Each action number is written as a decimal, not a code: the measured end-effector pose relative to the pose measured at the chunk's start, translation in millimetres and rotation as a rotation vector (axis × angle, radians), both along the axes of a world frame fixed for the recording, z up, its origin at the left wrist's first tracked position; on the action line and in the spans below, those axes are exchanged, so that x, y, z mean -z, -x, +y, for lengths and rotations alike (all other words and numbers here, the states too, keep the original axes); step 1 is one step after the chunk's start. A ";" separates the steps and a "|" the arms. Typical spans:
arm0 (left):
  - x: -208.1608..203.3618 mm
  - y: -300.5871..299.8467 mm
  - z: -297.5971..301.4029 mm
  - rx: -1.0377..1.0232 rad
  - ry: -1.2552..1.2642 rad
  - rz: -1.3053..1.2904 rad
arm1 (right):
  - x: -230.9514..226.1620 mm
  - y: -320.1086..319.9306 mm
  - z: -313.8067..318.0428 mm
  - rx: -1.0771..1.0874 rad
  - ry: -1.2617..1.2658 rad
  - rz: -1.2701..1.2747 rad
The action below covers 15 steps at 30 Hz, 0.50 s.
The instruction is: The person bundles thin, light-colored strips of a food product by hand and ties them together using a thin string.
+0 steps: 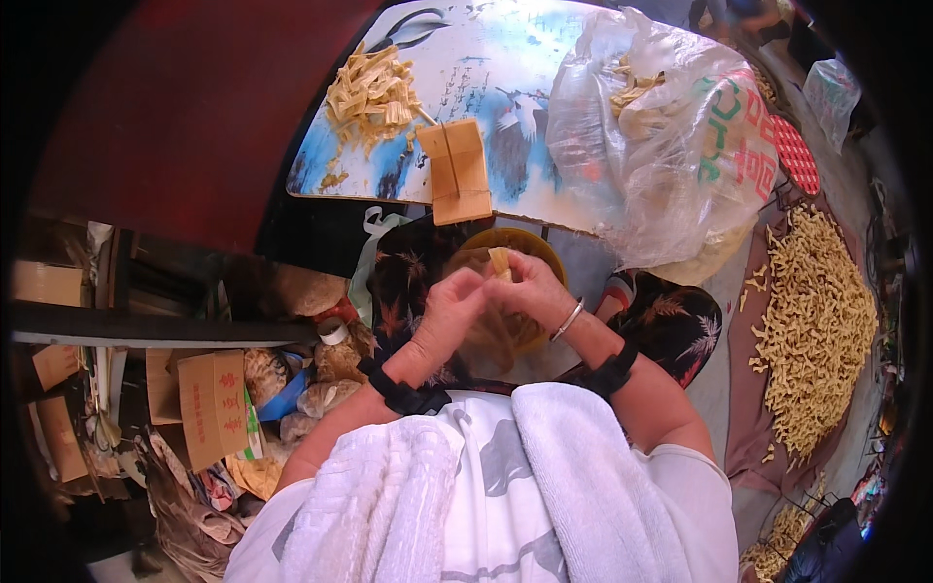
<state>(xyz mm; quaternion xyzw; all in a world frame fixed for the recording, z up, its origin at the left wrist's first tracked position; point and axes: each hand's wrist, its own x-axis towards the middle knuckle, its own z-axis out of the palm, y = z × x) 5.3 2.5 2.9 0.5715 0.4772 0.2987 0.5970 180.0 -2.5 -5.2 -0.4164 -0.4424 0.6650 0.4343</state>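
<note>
Between my thighs, over a yellow round tub, both my hands are raised close together. In my right hand a pale yellow folded strip, like dried tofu skin, is pinched with its end sticking up. My left hand is closed beside it, its fingertips slightly blurred; what they grip is hidden. On the table ahead, a small wooden block stand with a dark band across it sits at the near edge. Behind it to the left lies a heap of similar yellow strips.
A clear plastic bag with yellow strips inside covers the right of the painted tabletop. Many small yellow twisted pieces are spread on a brown cloth at right. Cardboard boxes and bags crowd the left.
</note>
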 end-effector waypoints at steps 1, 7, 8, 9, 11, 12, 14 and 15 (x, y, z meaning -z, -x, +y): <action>0.6 0.3 -2.1 0.002 0.009 0.002 | 2.4 -0.5 0.5 0.002 -0.004 -0.035; -14.6 5.1 -6.3 -0.029 0.107 -0.001 | 10.2 -8.4 5.1 0.042 -0.014 -0.058; -15.1 5.7 -6.9 -0.022 0.103 -0.009 | 6.9 -11.4 3.6 0.020 0.005 -0.063; -16.1 5.2 -5.4 -0.017 0.094 -0.020 | 2.2 -14.6 4.6 -0.003 0.019 -0.070; -11.2 8.8 -6.6 0.006 0.017 0.028 | 5.0 -16.1 2.1 -0.054 0.037 -0.018; -6.7 9.3 -3.9 0.018 -0.033 0.046 | 7.0 -18.2 3.6 -0.078 0.036 0.000; -2.6 13.5 0.4 0.063 -0.111 0.119 | 18.5 -17.9 4.7 -0.062 -0.024 -0.055; -7.3 14.9 1.5 0.088 -0.115 0.144 | 15.4 -16.2 3.5 -0.048 -0.071 -0.091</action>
